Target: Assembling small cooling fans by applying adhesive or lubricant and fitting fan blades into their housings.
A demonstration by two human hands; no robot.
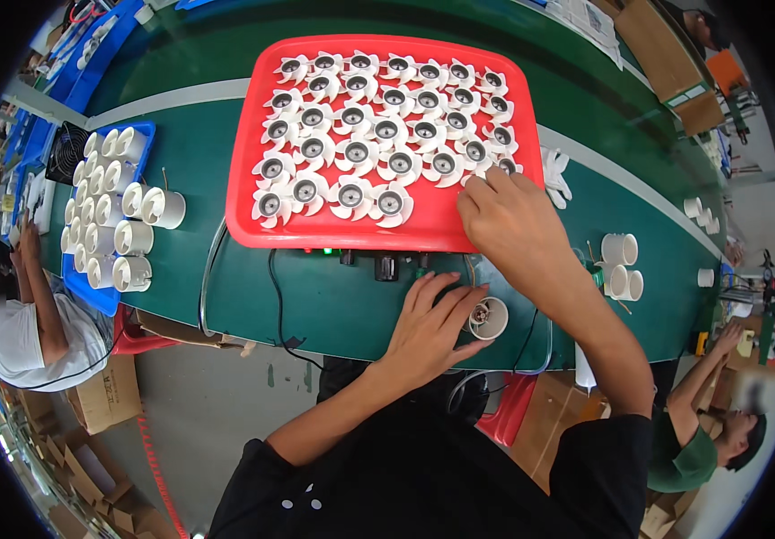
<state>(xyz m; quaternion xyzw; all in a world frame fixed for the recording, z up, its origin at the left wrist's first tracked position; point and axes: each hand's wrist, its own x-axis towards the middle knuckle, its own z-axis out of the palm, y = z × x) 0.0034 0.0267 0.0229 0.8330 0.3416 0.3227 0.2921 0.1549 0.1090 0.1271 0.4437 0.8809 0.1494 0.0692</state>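
Observation:
My left hand [432,319] grips a white cylindrical housing [493,325] at the front edge of the table, thumb and fingers on its side. Inside the housing, a metal part and some coppery colour show. My right hand [515,216] reaches over the lower right corner of a red tray [351,235]. Its fingers are curled closed beside the white fan impellers [442,163]; the fingertips point down and hide whatever they hold. The impellers, each with a dark round hub, lie in rows on the tray.
On the left, a blue tray [142,144] holds many white housings [100,238]. A few housings [619,250] stand on the right beside a white glove [556,178]. Black knobs [386,268] show under the red tray, with cables hanging nearby. Co-workers sit at both sides.

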